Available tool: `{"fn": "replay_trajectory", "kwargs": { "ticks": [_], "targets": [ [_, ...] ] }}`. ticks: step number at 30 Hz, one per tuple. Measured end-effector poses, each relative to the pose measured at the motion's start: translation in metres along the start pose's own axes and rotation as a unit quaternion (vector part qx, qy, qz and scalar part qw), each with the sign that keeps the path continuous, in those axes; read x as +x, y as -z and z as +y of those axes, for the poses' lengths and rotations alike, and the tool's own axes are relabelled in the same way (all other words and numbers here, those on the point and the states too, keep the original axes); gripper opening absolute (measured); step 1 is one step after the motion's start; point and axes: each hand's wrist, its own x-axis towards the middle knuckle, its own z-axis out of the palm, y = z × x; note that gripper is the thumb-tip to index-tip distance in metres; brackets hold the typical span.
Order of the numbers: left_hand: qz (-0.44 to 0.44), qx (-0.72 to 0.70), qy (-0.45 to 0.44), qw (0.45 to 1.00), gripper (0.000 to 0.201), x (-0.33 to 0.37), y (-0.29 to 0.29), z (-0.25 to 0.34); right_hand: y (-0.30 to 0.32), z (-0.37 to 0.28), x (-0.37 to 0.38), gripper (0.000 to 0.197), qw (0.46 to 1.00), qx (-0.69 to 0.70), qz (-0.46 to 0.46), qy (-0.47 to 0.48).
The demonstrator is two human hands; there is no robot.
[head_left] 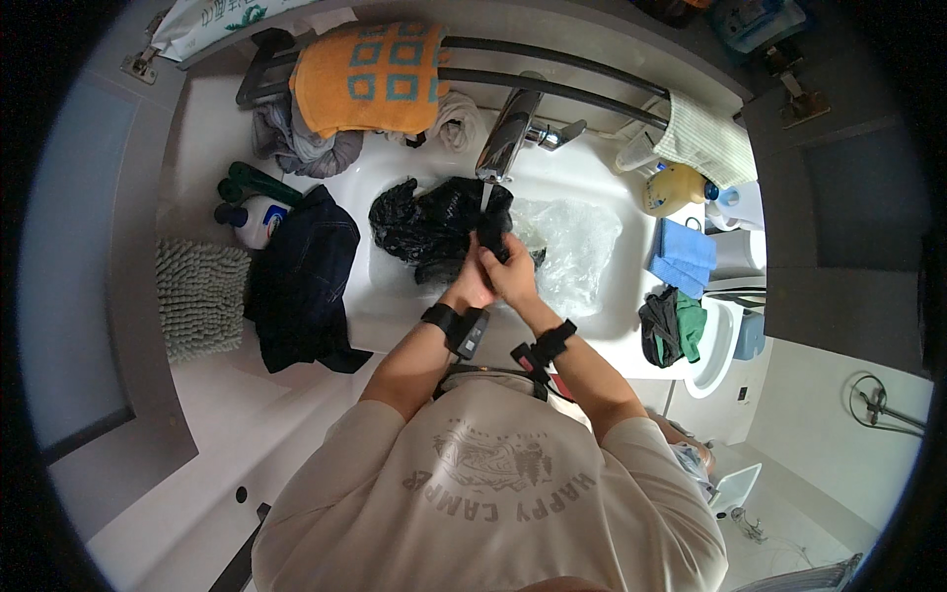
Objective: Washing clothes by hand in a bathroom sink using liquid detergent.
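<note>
Water runs from a chrome faucet (511,133) into a white sink (631,222). Under the stream my right hand (514,275) is closed around a bunched end of wet black cloth (434,222). Pressed close beside it, my left hand (474,284) is closed on the same cloth from below, its fingers partly hidden. Most of the cloth spreads crumpled and glistening over the left half of the basin. Foamy, whitish water (577,252) fills the right half.
Dark folded clothing (306,281) lies on the left counter beside a white bottle (259,221). An orange towel (370,79) hangs on a black rail behind. Right of the sink stand a yellow bottle (676,189), blue cloths (683,255) and black-and-green cloths (673,328).
</note>
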Motion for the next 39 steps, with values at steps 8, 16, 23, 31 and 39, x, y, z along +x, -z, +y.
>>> {"fn": "replay_trajectory", "kwargs": {
  "ticks": [8, 16, 23, 31, 39],
  "targets": [
    [0.125, -0.038, -0.127, 0.983, 0.023, -0.008, -0.023, -0.011, 0.015, -0.007, 0.03, 0.027, 0.978, -0.168, 0.106, 0.061],
    [0.052, 0.016, -0.087, 0.995, 0.018, -0.027, -0.01, 0.017, -0.003, -0.029, 0.003, 0.032, 0.994, -0.065, -0.004, 0.091],
    [0.088, -0.018, -0.077, 0.993, 0.015, -0.001, 0.003, 0.003, -0.01, -0.008, 0.01, 0.03, 0.976, -0.166, 0.087, 0.108],
    [0.025, -0.024, -0.031, 0.999, 0.005, -0.026, 0.004, -0.009, 0.036, 0.039, 0.056, 0.039, 0.969, -0.243, 0.038, -0.002],
    [0.361, 0.043, 0.039, 0.931, 0.059, -0.053, -0.012, 0.012, 0.072, 0.08, 0.061, 0.07, 0.925, -0.32, 0.06, -0.196]
  ]
}}
